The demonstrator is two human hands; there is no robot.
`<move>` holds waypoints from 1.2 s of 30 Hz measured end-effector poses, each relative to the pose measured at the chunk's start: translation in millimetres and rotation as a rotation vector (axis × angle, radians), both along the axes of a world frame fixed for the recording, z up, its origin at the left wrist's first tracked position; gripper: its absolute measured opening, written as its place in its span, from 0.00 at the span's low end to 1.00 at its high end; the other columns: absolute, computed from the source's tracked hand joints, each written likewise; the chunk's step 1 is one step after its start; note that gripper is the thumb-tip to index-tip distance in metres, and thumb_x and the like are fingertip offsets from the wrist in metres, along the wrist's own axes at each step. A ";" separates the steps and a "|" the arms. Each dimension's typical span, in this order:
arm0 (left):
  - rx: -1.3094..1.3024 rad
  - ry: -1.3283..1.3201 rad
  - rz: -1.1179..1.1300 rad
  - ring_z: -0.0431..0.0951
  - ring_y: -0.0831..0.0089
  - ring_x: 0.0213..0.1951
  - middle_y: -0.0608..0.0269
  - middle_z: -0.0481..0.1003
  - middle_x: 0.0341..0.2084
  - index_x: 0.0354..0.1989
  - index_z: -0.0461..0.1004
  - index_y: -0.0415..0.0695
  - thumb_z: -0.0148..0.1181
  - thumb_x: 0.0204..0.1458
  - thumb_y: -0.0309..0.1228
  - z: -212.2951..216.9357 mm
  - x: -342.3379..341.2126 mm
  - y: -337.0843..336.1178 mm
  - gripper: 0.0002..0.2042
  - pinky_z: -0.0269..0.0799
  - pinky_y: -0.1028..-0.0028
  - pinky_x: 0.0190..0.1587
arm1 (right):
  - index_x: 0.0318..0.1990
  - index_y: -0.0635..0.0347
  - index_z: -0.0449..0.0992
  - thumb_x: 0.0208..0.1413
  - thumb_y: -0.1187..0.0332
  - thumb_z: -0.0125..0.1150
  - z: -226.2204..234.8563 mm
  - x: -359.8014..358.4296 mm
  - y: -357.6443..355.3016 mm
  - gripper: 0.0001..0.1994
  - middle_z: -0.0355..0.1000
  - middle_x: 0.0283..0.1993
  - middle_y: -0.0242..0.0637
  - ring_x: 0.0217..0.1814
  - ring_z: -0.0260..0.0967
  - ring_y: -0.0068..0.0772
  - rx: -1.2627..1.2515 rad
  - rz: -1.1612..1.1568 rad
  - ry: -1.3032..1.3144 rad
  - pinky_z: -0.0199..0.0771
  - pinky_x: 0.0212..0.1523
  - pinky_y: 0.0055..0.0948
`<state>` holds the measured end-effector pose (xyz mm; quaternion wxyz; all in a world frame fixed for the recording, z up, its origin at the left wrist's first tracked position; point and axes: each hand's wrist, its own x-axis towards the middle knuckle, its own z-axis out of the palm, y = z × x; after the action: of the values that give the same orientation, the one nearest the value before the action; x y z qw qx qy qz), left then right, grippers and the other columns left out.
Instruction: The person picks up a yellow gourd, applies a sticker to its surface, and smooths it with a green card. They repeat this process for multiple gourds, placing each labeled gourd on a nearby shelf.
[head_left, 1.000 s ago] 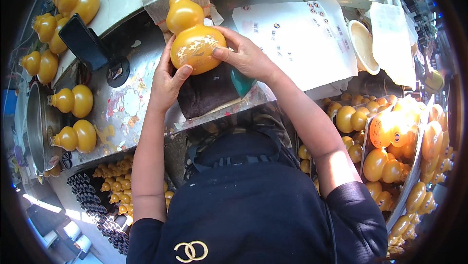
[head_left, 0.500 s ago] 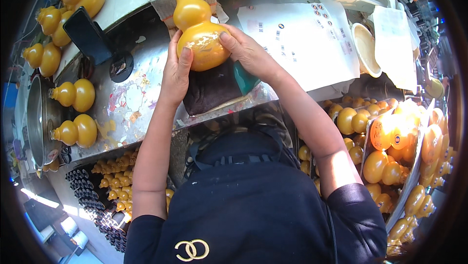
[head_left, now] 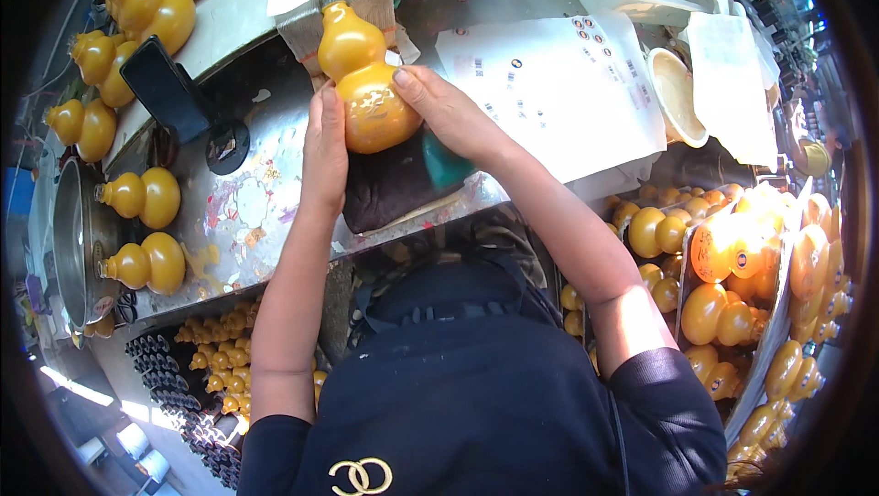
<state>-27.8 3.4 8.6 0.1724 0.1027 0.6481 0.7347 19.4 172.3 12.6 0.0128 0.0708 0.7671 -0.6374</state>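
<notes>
Between my palms I hold a glossy yellow-orange gourd-shaped bottle [head_left: 368, 116], its narrow neck pointing away from me. My left hand [head_left: 325, 144] is wrapped on the left of its lower bulb, thumb along the near side. My right hand [head_left: 449, 112] grips the right of that bulb, its thumb on the upper part. Faint marks show on the bulb's face. Beneath the bottle lie a dark folded cloth pad [head_left: 385, 192] and, at its right, a green piece [head_left: 445, 163]. Past the neck stands a grey fabric-covered support [head_left: 302, 31]; whether the bottle touches it, I cannot tell.
White sticker sheets [head_left: 558, 84] cover the right of the metal bench [head_left: 261, 176], beside a cream oval dish [head_left: 676, 93]. A phone on a stand [head_left: 165, 84] is at left, near more gourd bottles [head_left: 146, 263] and a metal basin [head_left: 69, 240]. Crates of bottles [head_left: 723, 313] flank me.
The bottle and both hands sit slightly lower and further left in the view. The pale patches on the bulb show less, and its marks look different. Both hands keep their hold.
</notes>
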 end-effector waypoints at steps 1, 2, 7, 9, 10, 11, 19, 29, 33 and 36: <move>-0.061 0.061 0.027 0.62 0.72 0.60 0.56 0.64 0.58 0.63 0.60 0.38 0.34 0.65 0.53 -2.0 1.0 2.7 0.30 0.53 0.73 0.63 | 0.59 0.66 0.63 0.64 0.44 0.41 0.3 1.1 -0.5 0.32 0.69 0.53 0.44 0.56 0.65 0.32 -0.035 0.012 0.003 0.61 0.58 0.28; -0.087 0.111 0.064 0.67 0.73 0.56 0.57 0.67 0.55 0.60 0.62 0.37 0.34 0.65 0.50 -3.3 3.0 3.8 0.28 0.58 0.73 0.60 | 0.58 0.66 0.63 0.64 0.43 0.40 3.1 2.6 -0.8 0.32 0.69 0.52 0.45 0.55 0.65 0.33 -0.069 0.024 0.006 0.61 0.58 0.28; -0.015 0.111 0.075 0.70 0.71 0.51 0.56 0.71 0.49 0.57 0.64 0.34 0.34 0.65 0.51 -17.8 -1.7 3.9 0.29 0.62 0.74 0.57 | 0.56 0.67 0.64 0.64 0.44 0.40 -2.2 2.9 0.2 0.31 0.70 0.50 0.45 0.55 0.65 0.33 -0.095 0.002 0.054 0.60 0.58 0.28; -0.006 0.084 0.084 0.71 0.71 0.51 0.55 0.72 0.48 0.56 0.64 0.33 0.33 0.65 0.52 -15.6 -0.6 4.3 0.31 0.63 0.74 0.56 | 0.55 0.67 0.66 0.65 0.45 0.40 -2.1 2.6 1.3 0.30 0.70 0.49 0.45 0.55 0.65 0.33 -0.104 -0.005 0.033 0.60 0.58 0.27; -0.008 0.068 0.086 0.71 0.70 0.51 0.54 0.72 0.48 0.57 0.63 0.32 0.32 0.65 0.52 -14.4 -1.3 3.3 0.31 0.63 0.74 0.56 | 0.53 0.65 0.67 0.65 0.45 0.40 -6.1 2.3 3.6 0.28 0.70 0.49 0.42 0.51 0.65 0.29 -0.194 -0.070 -0.014 0.62 0.54 0.26; -0.010 0.052 0.087 0.72 0.70 0.51 0.54 0.72 0.48 0.58 0.63 0.32 0.32 0.65 0.52 -13.5 -1.9 1.7 0.32 0.63 0.75 0.56 | 0.52 0.63 0.69 0.65 0.46 0.40 -13.2 2.0 6.8 0.27 0.69 0.48 0.39 0.47 0.65 0.25 -0.284 -0.135 -0.061 0.64 0.50 0.25; -0.051 0.374 0.255 0.61 0.66 0.62 0.50 0.63 0.57 0.64 0.55 0.39 0.38 0.65 0.49 9.5 8.1 8.7 0.28 0.52 0.68 0.65 | 0.45 0.57 0.69 0.56 0.65 0.59 21.9 35.0 11.8 0.12 0.71 0.40 0.33 0.37 0.70 0.23 -0.689 -0.335 0.078 0.72 0.41 0.25; -0.088 0.234 0.079 0.64 0.64 0.59 0.49 0.61 0.58 0.66 0.48 0.38 0.52 0.59 0.46 5.7 0.4 11.5 0.34 0.59 0.68 0.61 | 0.49 0.62 0.59 0.54 0.73 0.61 21.8 28.7 -3.0 0.19 0.68 0.41 0.39 0.46 0.68 0.27 -0.046 -0.241 0.327 0.68 0.50 0.27; -0.368 0.405 0.006 0.62 0.59 0.60 0.44 0.56 0.60 0.67 0.44 0.36 0.63 0.50 0.48 17.1 -1.7 10.4 0.45 0.58 0.66 0.62 | 0.48 0.63 0.60 0.54 0.72 0.61 19.7 30.8 -2.7 0.18 0.67 0.41 0.38 0.45 0.67 0.24 -0.137 -0.274 0.274 0.68 0.48 0.25; -0.296 0.350 0.028 0.60 0.57 0.61 0.43 0.55 0.60 0.68 0.42 0.35 0.68 0.45 0.48 13.5 -5.3 12.0 0.50 0.57 0.65 0.62 | 0.47 0.63 0.60 0.54 0.71 0.62 18.9 29.8 3.0 0.18 0.67 0.41 0.38 0.45 0.67 0.24 -0.064 -0.282 0.272 0.68 0.48 0.25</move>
<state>-33.0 15.3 22.1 0.0604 0.1932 0.7702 0.6049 49.3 175.3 31.4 -0.1784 0.0904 0.7236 -0.6607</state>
